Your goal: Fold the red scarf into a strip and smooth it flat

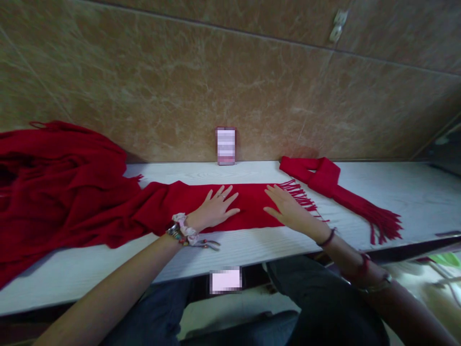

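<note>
A long red scarf (pixel 248 204) lies flat across the middle of the white table, its fringe pointing right. My left hand (pixel 213 210) rests on it with fingers spread. Near the fringed end, my right hand (pixel 284 206) is pressed flat on the cloth, fingers stretched out and thumb apart. Neither hand grips anything. Toward the left the cloth runs into a large crumpled heap of red fabric (pixel 68 178); where one piece ends and another begins I cannot tell. A second red scarf (pixel 324 180), folded narrow with a loop and fringe, lies to the right.
The white wood-grain table (pixel 201 262) stands against a brown marbled tile wall (pixel 162 91). A phone-like object (pixel 226 146) with a blurred screen leans on the wall. Another blurred bright rectangle (pixel 225 280) shows below the table's front edge. A socket (pixel 337 26) is high on the wall.
</note>
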Demonstrator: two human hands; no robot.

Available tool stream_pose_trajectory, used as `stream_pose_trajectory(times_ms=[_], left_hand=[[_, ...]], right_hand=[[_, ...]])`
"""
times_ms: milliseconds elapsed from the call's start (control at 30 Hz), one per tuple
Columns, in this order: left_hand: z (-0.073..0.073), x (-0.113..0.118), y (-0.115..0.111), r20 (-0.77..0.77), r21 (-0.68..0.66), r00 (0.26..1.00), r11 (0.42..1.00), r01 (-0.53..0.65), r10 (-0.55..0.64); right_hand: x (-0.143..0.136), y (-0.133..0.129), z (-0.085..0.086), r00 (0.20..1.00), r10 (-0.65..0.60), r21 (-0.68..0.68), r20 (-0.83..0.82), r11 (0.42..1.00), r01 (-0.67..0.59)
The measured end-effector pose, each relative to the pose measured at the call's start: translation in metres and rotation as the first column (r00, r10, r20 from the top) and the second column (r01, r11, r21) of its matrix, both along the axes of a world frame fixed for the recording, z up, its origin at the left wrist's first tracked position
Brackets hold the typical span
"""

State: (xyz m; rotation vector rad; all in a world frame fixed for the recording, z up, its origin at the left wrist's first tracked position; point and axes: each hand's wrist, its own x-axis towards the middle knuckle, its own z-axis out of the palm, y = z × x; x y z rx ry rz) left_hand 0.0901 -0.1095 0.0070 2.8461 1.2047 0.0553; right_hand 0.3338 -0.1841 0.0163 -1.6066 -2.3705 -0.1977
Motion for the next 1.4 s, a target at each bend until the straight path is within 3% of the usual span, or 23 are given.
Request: stream_pose_trajectory(times_ms=[100,233,467,633,767,967,1100,1267,1400], left_hand=[[-0.009,-0.009,0.0,0.006,0.01,0.999,0.999,-0.038,0.038],[-0.014,-0.009,0.002,0.022,0.033,0.999,0.999,-0.033,0.032],[-0.007,-0.012,-0.008,0.026,0.074,0.999,0.997,-0.038,0.036],[-0.002,-0.019,-0.022,0.042,0.134,0.994,0.985,-0.107,0.102],[-0.003,-0.02,-0.026,0.002,0.05,0.988,0.986,-0.156,0.156],[-0.007,-0.021,-0.025,-0.005,-0.003,0.983,0.983,-0.182,0.182],[-0.003,-0.021,-0.023,-0.006,-0.041,0.982,0.981,-0.191,0.191],[0.009,-0.013,-0.009,0.06,0.092,0.967,0.963,-0.252,0.248],[0.005,-0.013,0.006,0.049,0.082,0.939,0.935,-0.345,0.342]], right_hand=[[-0.02,0.004,-0.017,0.999,-0.007,-0.102,0.044,0.995,0.011],[-0.019,-0.002,-0.025,0.995,0.025,-0.154,0.092,0.988,-0.011],[-0.013,-0.002,-0.02,0.997,-0.002,-0.214,0.08,0.977,0.019],[-0.032,0.007,-0.013,0.998,-0.055,-0.12,0.019,0.991,0.057],[-0.048,0.015,-0.015,0.999,-0.027,-0.15,0.027,0.988,0.031],[-0.042,0.018,-0.021,0.995,0.032,-0.265,0.096,0.964,-0.006],[-0.033,0.024,-0.013,0.996,-0.033,-0.277,0.082,0.959,0.055],[-0.053,0.049,-0.003,0.995,-0.092,-0.152,0.039,0.984,0.097],[-0.067,0.061,-0.013,0.995,-0.037,-0.208,0.091,0.976,0.056]])
